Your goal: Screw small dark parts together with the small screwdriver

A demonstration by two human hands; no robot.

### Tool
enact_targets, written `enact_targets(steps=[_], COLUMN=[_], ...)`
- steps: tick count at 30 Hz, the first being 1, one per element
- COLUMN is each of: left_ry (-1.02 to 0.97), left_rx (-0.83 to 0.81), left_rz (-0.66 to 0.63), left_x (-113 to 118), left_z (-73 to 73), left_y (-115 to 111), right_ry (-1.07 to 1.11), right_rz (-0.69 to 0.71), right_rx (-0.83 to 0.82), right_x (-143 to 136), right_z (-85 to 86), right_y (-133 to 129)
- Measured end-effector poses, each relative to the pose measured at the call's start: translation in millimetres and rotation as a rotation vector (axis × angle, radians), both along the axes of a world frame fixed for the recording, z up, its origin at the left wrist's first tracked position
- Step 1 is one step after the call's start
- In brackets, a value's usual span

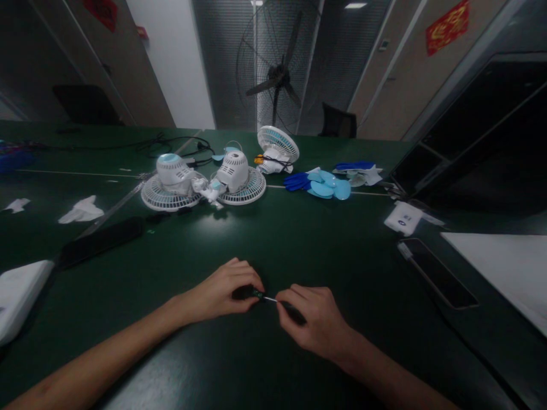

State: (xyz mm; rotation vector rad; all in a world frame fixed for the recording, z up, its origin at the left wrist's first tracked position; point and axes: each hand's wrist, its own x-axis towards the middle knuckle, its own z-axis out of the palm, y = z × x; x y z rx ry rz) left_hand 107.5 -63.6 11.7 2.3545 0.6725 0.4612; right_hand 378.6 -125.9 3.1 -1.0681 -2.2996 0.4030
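A small screwdriver (270,299) with a dark green handle and a thin metal shaft lies between my two hands, low over the green table. My left hand (233,286) pinches the handle end between thumb and fingers. The fingertips of my right hand (314,319) close on the far end of the shaft, hiding its tip. Beyond my hands, two white fan heads (171,179) rest grille-down with their motor housings up, side by side. Behind them, another small fan (277,148) is tipped back, with a dark cord around its base.
Light blue fan blades (329,185) lie beside blue gloves (297,181) at the back. To the right are a phone (438,273), a white packet (404,217) and a large dark screen (478,136). At left, a black elongated object (102,240) sits near crumpled tissue (82,210).
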Motion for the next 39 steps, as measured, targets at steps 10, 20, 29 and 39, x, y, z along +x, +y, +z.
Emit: enact_targets(steps=[10, 20, 29, 39], left_ry=[0.020, 0.003, 0.013, 0.067], left_rx=[-0.034, -0.068, -0.086, 0.150], left_rz=[-0.055, -0.054, 0.017, 0.582], left_x=[0, 0, -38, -142], left_z=[2.5, 6.0, -1.1, -19.8], left_y=[-2, -2, 31, 99], right_ry=[-0.031, 0.023, 0.047, 0.074], right_rz=[0.029, -0.014, -0.008, 0.015], right_rx=[-0.034, -0.034, -0.052, -0.096], right_x=[-2, 0, 3, 4], right_z=[-1.5, -4.0, -3.8, 0.7], right_y=[1, 1, -1, -3])
